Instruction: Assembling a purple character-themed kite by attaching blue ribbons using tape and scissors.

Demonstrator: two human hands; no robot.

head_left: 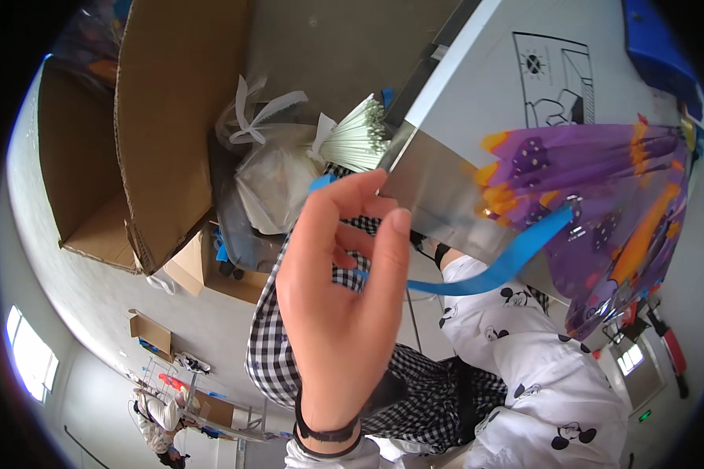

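Observation:
My left hand [340,289] is raised in mid view, fingers loosely curled and thumb apart from them. Its fingertips are near the corner of a bare metal plate [438,176]. A blue ribbon [497,275] runs from a glossy purple plastic bag [559,168] with orange patterns and bends leftward behind my thumb. Its near end is covered by the hand, and I see no firm grip on it. My right arm shows as a white printed sleeve [516,328]. A dark band circles its wrist, and the hand is hidden beyond the plate's edge.
The plate joins a light grey machine [477,86] with a printed diagram. Left of it lie a bundle of thin white sticks [356,137] and a clear plastic bag [270,187] in a grey bin. A large open cardboard box [172,109] stands left. Another person [156,418] works in the background.

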